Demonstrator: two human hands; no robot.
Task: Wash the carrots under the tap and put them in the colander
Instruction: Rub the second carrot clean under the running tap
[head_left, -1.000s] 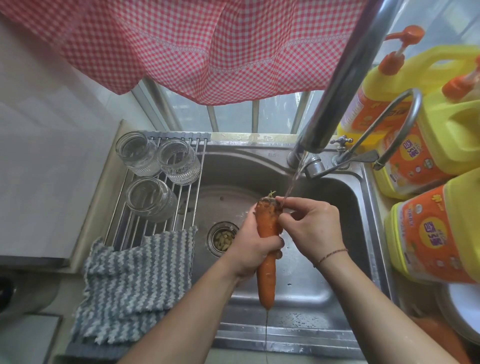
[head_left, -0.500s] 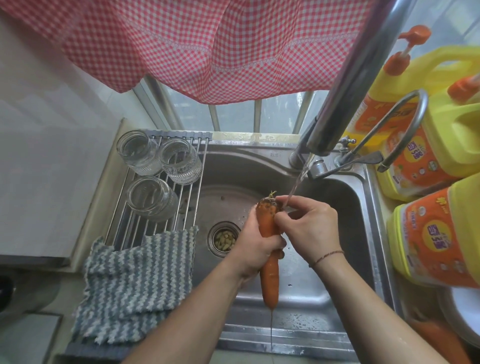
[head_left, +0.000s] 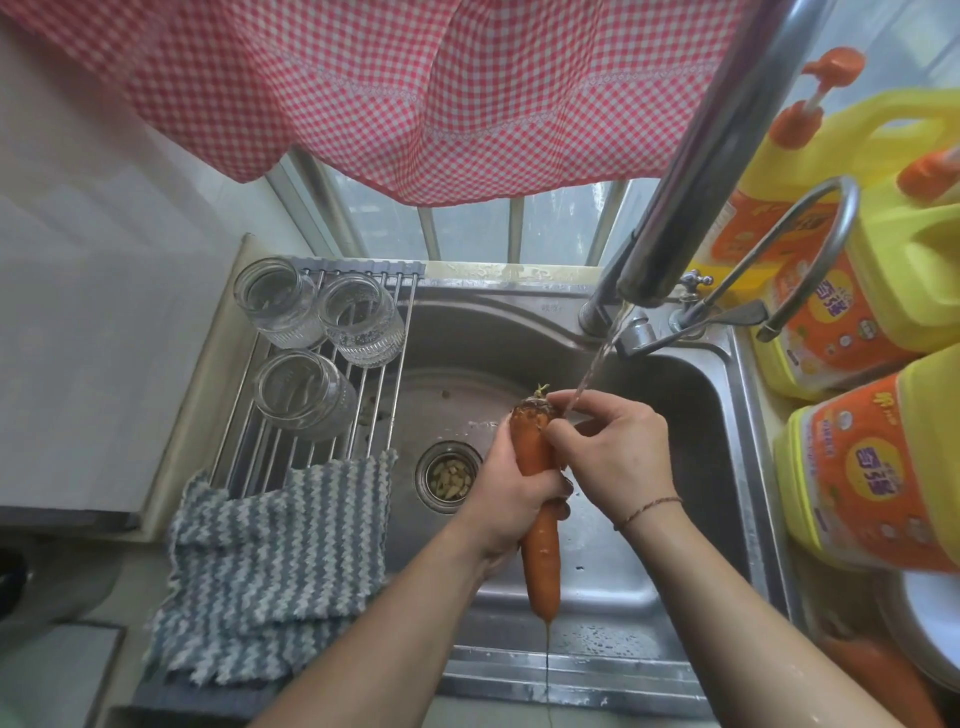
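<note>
carrot under the running tap

held over the steel sink (head_left: 691, 613), one carrot (head_left: 537, 499), thick end up beneath the thin stream of water (head_left: 597, 364) falling from the tap (head_left: 691, 171). wrapped round its middle, the left hand (head_left: 511, 499), fingers curled tight on it. pinching and rubbing at the crown, the right hand (head_left: 613, 452), fingertips closed on the top by the green stub. dripping from the pointed lower end, a thread of water. off to the left, three glass jars (head_left: 296, 395) on a wire drying rack (head_left: 384, 374), with a striped grey cloth (head_left: 270, 571) draped over its near end. to the right, yellow detergent jugs (head_left: 872, 467). above, a red checked curtain (head_left: 415, 93).
</note>
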